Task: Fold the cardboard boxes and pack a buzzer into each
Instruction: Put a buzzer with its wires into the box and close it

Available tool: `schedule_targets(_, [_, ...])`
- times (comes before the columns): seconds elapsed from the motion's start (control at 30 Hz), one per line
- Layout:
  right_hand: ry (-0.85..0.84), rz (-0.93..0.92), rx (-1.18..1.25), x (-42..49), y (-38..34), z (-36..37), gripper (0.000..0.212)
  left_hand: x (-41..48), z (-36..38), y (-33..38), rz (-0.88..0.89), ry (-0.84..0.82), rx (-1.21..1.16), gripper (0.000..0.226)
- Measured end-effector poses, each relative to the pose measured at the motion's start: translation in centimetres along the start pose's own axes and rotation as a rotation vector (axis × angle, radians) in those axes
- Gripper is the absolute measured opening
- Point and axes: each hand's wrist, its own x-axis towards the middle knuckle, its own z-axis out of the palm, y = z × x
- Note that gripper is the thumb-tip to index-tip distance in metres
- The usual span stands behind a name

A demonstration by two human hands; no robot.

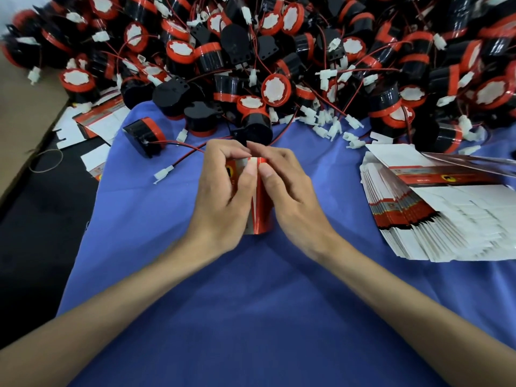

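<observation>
A small red and white cardboard box (pixel 261 216) stands between my hands over the blue cloth (pixel 251 317). My left hand (pixel 223 196) grips its left side, thumb on the top flap. My right hand (pixel 290 196) grips the right side, thumb and fingers pinching at the top flap. Most of the box is hidden by my fingers. A big heap of black and red buzzers (pixel 279 57) with red wires and white plugs fills the back. One loose buzzer (pixel 143 136) lies just left of my hands, and another buzzer (pixel 255 127) lies right behind them.
A fanned stack of flat unfolded boxes (pixel 435 208) lies at the right on the cloth. More flat boxes (pixel 95 124) lie at the left by a brown cardboard sheet (pixel 25 113). A rubber band (pixel 46 160) lies on the dark floor there.
</observation>
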Motion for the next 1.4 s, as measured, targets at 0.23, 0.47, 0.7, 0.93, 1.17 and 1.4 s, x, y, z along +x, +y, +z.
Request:
schedule_targets(0.23, [-0.070, 0.103, 0.206, 0.1, -0.3, -0.5, 0.036, 0.5, -0.1, 0.1, -0.001, -0.005, 0.116, 0.015])
schedule_targets(0.47, [-0.105, 0.203, 0.433, 0.0, -0.2, -0.6, 0.028, 0.1, -0.7, 0.5, 0.070, -0.189, 0.049, 0.032])
schedule_targets(0.7, [-0.135, 0.232, 0.724, -0.1, -0.4, -0.4, 0.030, 1.2, -1.5, 0.3, 0.153, -0.322, -0.039, 0.041])
schedule_targets(0.93, [-0.040, 0.293, 0.813, -0.4, -0.7, -0.1, 0.022, 0.3, -1.1, 0.2, 0.219, -0.377, 0.000, 0.040])
schedule_targets(1.17, [0.048, 0.182, 0.707, -0.4, -1.2, 0.2, 0.020, 0.6, -0.9, 0.3, 0.161, -0.315, -0.253, 0.017])
schedule_targets(1.4, [0.275, 0.355, 0.631, -0.5, -0.5, 2.0, 0.017, 3.1, -2.3, 0.3, -0.234, -0.510, -0.203, 0.036])
